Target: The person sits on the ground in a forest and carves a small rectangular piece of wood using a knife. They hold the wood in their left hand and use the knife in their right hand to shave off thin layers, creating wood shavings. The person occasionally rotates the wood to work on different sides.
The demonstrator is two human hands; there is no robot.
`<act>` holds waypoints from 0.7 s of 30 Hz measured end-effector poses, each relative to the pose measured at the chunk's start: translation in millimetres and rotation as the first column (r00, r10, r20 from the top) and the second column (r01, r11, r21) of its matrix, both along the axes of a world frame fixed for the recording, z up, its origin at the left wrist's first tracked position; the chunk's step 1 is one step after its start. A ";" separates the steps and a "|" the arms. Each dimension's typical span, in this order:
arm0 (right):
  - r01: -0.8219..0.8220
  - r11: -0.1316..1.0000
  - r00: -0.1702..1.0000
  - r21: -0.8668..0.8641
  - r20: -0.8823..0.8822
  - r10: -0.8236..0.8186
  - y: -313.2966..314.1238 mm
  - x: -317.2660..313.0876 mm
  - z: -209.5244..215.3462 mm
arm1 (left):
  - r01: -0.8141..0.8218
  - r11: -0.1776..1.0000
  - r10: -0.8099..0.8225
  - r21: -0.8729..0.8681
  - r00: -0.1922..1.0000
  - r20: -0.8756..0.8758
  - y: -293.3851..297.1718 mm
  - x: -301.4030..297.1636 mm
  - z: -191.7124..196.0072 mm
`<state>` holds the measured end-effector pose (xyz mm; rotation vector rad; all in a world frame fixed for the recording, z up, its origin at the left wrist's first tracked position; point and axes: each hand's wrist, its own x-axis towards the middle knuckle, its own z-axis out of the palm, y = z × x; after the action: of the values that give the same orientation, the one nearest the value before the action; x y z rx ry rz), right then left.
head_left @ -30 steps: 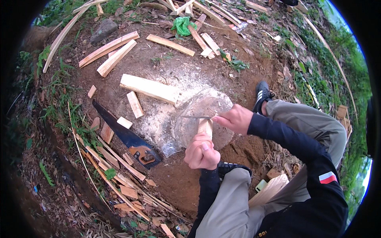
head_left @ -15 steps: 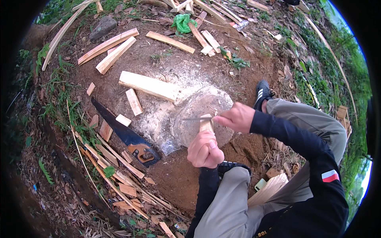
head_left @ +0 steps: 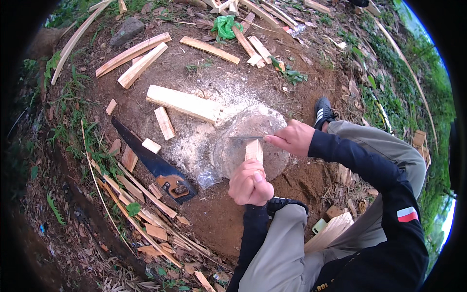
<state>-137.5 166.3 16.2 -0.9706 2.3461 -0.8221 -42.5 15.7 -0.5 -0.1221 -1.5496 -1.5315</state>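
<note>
My left hand [head_left: 251, 182] is closed around a short wooden block [head_left: 254, 152], whose pale end sticks up out of the fist over a round stump [head_left: 228, 158]. In my right hand [head_left: 294, 137] is a thin, grey metal tool [head_left: 244, 137], narrow like a file or a blade; which of the two I cannot tell. It points left, just beyond the block's far end, and whether it touches the wood is unclear. Much of the block and the tool's handle are hidden by my fingers.
A handsaw [head_left: 155, 168] lies left of the stump, beside small wood offcuts [head_left: 164, 123]. Behind the stump rests a thick sawn plank [head_left: 184, 103] amid sawdust. Wood strips [head_left: 146, 197] are piled at the lower left. A green plastic bag [head_left: 224, 27] sits farther back.
The metal tool and my right hand have shifted slightly away from me, from across the block's end to beyond it. My left hand keeps its hold on the block almost unmoved.
</note>
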 end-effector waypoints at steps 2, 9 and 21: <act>-0.009 1.000 1.000 -0.029 -0.010 0.009 3.7 5.7 -0.4 | -0.009 1.000 0.009 0.003 1.000 -0.007 1.2 -3.2 0.3; 0.020 0.984 1.000 -0.178 0.002 -0.020 -8.8 13.3 3.6 | -0.051 0.999 0.051 0.016 0.999 -0.015 2.4 -0.2 -0.4; 0.034 0.984 0.999 -0.175 -0.027 -0.040 -17.6 23.6 3.0 | -0.055 0.991 0.048 0.126 0.997 0.053 0.7 0.3 1.2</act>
<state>-114.0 148.7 19.2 -1.0191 2.3548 -1.0493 -42.2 16.4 0.7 0.0285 -1.4771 -1.5985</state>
